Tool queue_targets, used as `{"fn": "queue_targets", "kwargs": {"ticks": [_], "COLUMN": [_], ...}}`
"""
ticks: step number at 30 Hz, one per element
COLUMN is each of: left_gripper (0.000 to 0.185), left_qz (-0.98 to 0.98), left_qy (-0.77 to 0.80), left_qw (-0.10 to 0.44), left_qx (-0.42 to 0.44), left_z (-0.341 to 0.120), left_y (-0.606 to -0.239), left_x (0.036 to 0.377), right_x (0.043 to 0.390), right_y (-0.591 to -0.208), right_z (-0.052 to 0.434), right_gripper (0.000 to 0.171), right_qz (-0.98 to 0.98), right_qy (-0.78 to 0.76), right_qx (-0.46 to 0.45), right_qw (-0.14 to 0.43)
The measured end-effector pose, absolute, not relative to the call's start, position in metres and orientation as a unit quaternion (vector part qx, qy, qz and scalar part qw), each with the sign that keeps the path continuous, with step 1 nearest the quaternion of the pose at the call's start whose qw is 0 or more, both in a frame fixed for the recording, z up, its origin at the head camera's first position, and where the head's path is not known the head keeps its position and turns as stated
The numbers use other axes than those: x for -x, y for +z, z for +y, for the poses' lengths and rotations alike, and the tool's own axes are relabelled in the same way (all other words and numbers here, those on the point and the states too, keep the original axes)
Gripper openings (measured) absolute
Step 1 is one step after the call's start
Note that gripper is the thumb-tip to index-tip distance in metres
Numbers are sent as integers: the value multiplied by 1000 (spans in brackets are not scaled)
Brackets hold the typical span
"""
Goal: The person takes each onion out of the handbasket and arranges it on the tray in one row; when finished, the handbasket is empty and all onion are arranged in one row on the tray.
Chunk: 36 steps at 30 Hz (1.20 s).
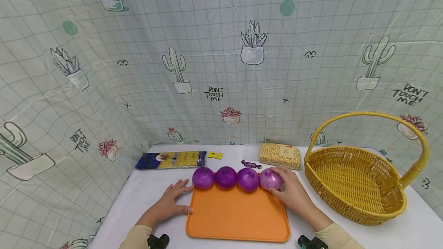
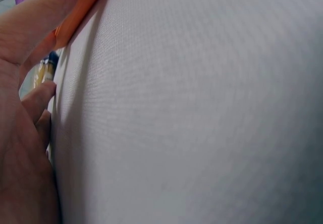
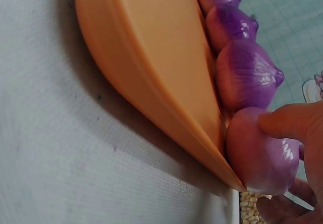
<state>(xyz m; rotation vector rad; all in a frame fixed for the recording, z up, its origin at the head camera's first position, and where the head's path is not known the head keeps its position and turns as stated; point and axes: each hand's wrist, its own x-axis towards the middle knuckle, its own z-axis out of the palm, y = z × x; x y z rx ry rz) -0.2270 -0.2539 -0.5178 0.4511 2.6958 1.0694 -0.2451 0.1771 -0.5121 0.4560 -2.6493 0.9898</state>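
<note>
Purple onions stand in a row along the far edge of an orange tray (image 1: 238,214). The rightmost onion (image 1: 270,180) is paler than the rest, and my right hand (image 1: 294,193) grips it from its right side. In the right wrist view the thumb lies across this pale onion (image 3: 252,156), with fingers behind it. My left hand (image 1: 169,201) is at the tray's left edge, fingers spread and thumb at the rim. Its little-curved fingers reach beside the leftmost onion (image 1: 203,178). In the left wrist view that hand (image 2: 20,108) lies low along the white tabletop.
Right of the tray stands a yellow wicker basket (image 1: 320,187) with a tall handle. Behind the onions lie a blue and yellow pasta packet (image 1: 173,160), a small yellow packet (image 1: 215,155), a purple wrapped candy (image 1: 251,164) and a bag of corn kernels (image 1: 277,155). A patterned curtain hangs behind.
</note>
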Motion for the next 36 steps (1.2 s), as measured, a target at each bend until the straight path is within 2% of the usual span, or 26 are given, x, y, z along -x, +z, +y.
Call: {"fn": "queue_targets", "kwargs": {"ticks": [13, 19, 36], "left_gripper": [80, 78, 50], "left_qz": [908, 907, 898], "left_qy": [372, 375, 412], "left_qw": [106, 105, 83], "left_qx": [-160, -160, -130], "left_z": [-258, -258, -262], "left_y": [-517, -516, -523], "left_x": [227, 227, 229], "right_x": [240, 234, 210], "right_y": [-513, -515, -510], "right_z": [186, 195, 225], "right_gripper": [75, 75, 75], "right_qz": [-918, -917, -937], "right_qy": [345, 349, 314], "right_qx": [-139, -133, -122], "right_qw": [140, 140, 94]}}
